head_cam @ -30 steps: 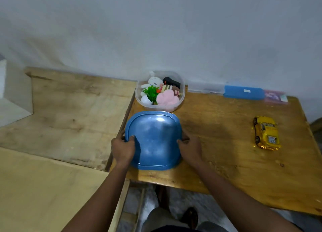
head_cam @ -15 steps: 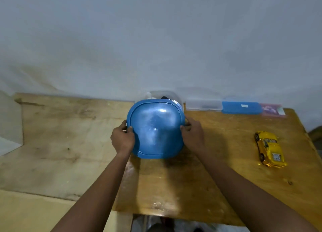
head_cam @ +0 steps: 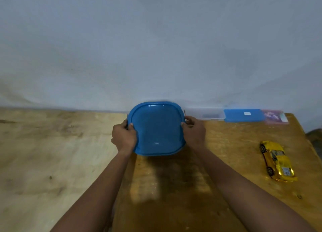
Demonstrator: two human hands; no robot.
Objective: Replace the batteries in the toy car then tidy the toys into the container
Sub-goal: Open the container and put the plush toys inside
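Observation:
A blue square lid (head_cam: 156, 129) with rounded corners sits at the back of the brown table (head_cam: 174, 188), against the wall. It covers the clear toy container, which is hidden beneath it. My left hand (head_cam: 124, 137) grips the lid's left edge and my right hand (head_cam: 194, 131) grips its right edge. A yellow toy car (head_cam: 277, 160) lies on the table at the right, apart from both hands.
Along the wall to the right of the lid lie a clear flat case (head_cam: 205, 114), a blue flat case (head_cam: 243, 115) and a pink packet (head_cam: 275, 116). A paler wooden surface (head_cam: 57, 153) adjoins the table on the left.
Both hands have carried the blue lid away from me, from the table's near edge to over the toy container by the wall. The toys are now covered from view.

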